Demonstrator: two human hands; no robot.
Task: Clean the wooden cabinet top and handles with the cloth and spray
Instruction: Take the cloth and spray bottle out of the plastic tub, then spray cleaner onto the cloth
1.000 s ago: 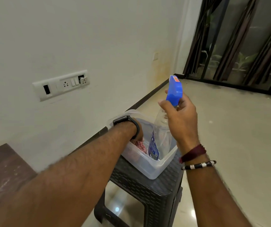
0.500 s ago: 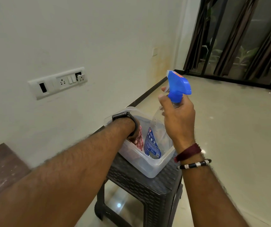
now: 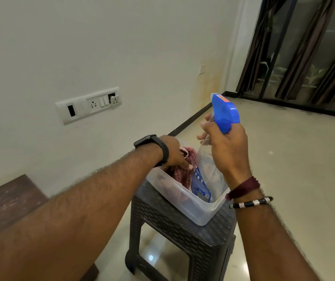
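bare forearms; black smartwatch [image 3: 152, 147] on left wrist, maroon thread [image 3: 243, 187] and black beaded bracelet [image 3: 251, 202] on right.

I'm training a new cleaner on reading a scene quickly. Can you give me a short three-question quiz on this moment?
1. True or false: the right hand grips the spray bottle by its neck.
2. What does the left hand hold? A) checked cloth B) sponge C) brush
3. Fill in: the clear plastic tub sits on a dark ____.

Key: 1 true; 2 A; 3 stool.
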